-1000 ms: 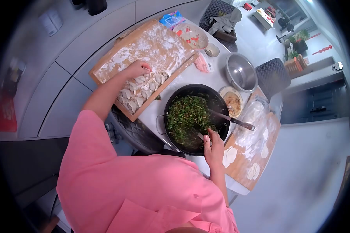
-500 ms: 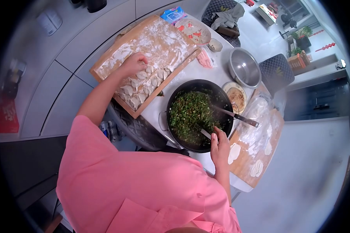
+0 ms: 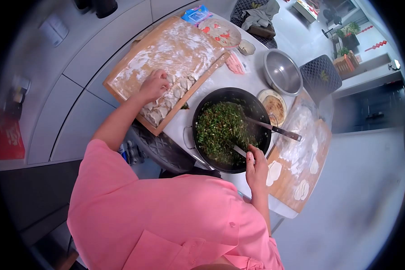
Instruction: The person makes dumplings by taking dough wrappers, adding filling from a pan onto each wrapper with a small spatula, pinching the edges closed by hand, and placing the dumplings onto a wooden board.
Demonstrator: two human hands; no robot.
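My left hand (image 3: 155, 86) is over the floured wooden board (image 3: 135, 67), fingers bent together, fingertips at the rows of folded dumplings (image 3: 177, 92). Whatever may be between those fingertips is hidden. Chopped green filling (image 3: 220, 130) fills much of a large dark pot (image 3: 258, 108). At the pot's near right rim my right hand (image 3: 256, 167) grips a slim metal utensil (image 3: 239, 150), whose lower end is buried in the filling. A second utensil with a dark handle (image 3: 287, 133) leans across the right rim.
Right of the pot stand a steel bowl (image 3: 283, 74) and a plate with a browned flatbread (image 3: 273, 108). A second board (image 3: 285, 191) carries dough wrappers (image 3: 273, 173) and clear plastic (image 3: 297, 139). Behind lie a plastic lid-like dish (image 3: 220, 32), a small bowl (image 3: 246, 47) and a blue packet (image 3: 196, 15).
My left hand has come down slightly nearer to me, onto the dumplings. My right hand remains on the utensil at the pot's rim. The view has shifted a little.
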